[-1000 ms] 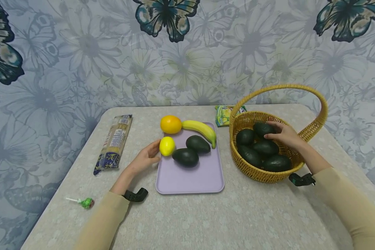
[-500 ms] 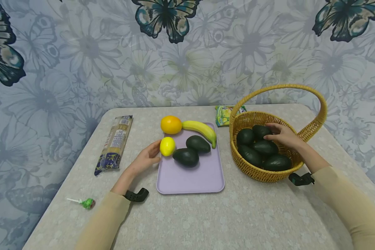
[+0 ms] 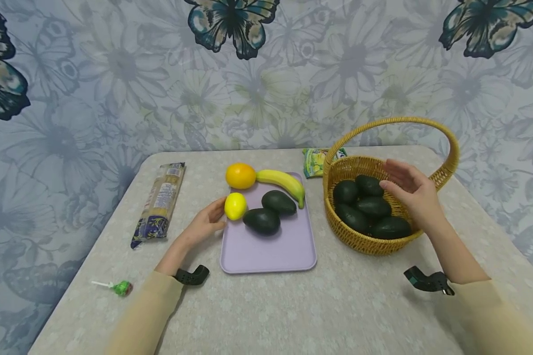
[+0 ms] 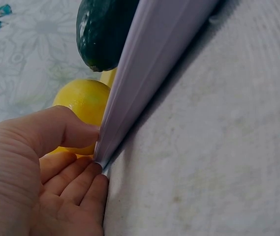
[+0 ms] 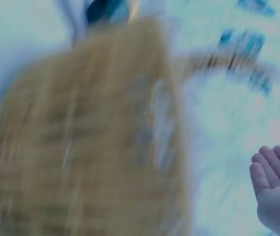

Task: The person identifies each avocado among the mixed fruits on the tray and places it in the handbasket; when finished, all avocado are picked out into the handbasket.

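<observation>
In the head view my left hand [image 3: 204,222] lies at the left side of a lilac tray [image 3: 268,256]. Its thumb and fingertips meet the tray's outer wall in the left wrist view, beside a yellow lemon [image 3: 236,206]. Two dark green avocados [image 3: 262,221] and a banana [image 3: 282,182] lie on the tray, with an orange [image 3: 241,176] at its far left corner. My right hand [image 3: 415,195], fingers extended and holding nothing, is raised over the right side of a wicker basket [image 3: 368,246]. Several avocados [image 3: 373,207] fill that basket. The right wrist view is blurred.
The basket's tall handle [image 3: 404,120] arches over it. Behind it lies a green and yellow packet [image 3: 314,162]. On the left are a long pasta bag [image 3: 160,204] and a green lollipop [image 3: 122,288]. A patterned wall [image 3: 266,98] stands behind the table.
My right hand has come off the avocado at the basket's back, lifting and turning with its fingers spread. My left hand stays by the tray. The avocados remain in the basket.
</observation>
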A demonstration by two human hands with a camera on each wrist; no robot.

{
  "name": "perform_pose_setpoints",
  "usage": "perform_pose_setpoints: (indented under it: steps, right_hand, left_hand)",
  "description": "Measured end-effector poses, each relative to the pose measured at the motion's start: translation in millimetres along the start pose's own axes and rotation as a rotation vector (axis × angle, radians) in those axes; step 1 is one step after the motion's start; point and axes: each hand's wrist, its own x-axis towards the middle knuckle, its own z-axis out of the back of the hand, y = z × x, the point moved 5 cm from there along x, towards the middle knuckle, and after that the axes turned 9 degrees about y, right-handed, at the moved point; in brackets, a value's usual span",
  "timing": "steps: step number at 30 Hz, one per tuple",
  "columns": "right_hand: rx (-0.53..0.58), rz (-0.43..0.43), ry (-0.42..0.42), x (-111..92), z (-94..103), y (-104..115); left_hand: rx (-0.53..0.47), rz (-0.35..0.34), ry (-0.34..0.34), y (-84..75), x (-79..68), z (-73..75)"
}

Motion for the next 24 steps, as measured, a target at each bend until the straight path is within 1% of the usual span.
perform_pose_setpoints:
  steps: [1, 3, 5, 7, 9, 11, 13, 15, 17, 19, 22, 24]
  right_hand:
    - [0.035, 0.062, 0.004, -0.8, -9.1, 11.1]
    - [0.096, 0.169, 0.054, -0.1, -31.3, 30.7]
    - [0.141, 0.226, 0.15, 3.1, -57.7, 44.4]
    - [0.178, 0.248, 0.257, 8.5, -86.4, 50.5]
    - [0.185, 0.218, 0.349, 14.7, -114.3, 48.9]
    - [0.19, 0.166, 0.428, 22.7, -140.9, 42.6]
    - [0.196, 0.103, 0.492, 30.1, -163.7, 32.6]
    - [0.173, 0.039, 0.544, 36.2, -182.5, 21.4]
    - [0.124, -0.007, 0.582, 40.9, -196.7, 10.8]
    - [0.068, -0.047, 0.602, 43.7, -206.5, 2.0]
    - [0.009, -0.075, 0.609, 46.6, -216.4, -6.9]
    - [-0.012, -0.084, 0.608, 48.1, -221.1, -10.1]
  left_hand:
    - [-0.001, 0.003, -0.001, -0.9, -0.8, 0.5]
    - [-0.005, 0.005, -0.001, -1.4, -1.4, 1.3]
    - [-0.006, 0.008, 0.004, -1.1, -1.3, 1.5]
    - [-0.013, 0.011, 0.002, -0.8, -0.8, 1.3]
    - [-0.014, 0.001, 0.008, -0.7, 0.0, 0.6]
    - [-0.018, -0.007, 0.008, -0.9, 0.9, 0.6]
    - [-0.02, -0.015, 0.011, -1.4, 1.8, 0.3]
    - [-0.023, -0.02, 0.012, -1.7, 2.5, 0.0]
    - [-0.031, -0.024, 0.013, -2.3, 2.3, -0.3]
    - [-0.034, -0.029, 0.017, -2.5, 1.6, -0.5]
    - [-0.04, -0.029, 0.018, -2.4, -0.3, 0.0]
    - [-0.038, -0.026, 0.016, -2.1, -1.8, 0.8]
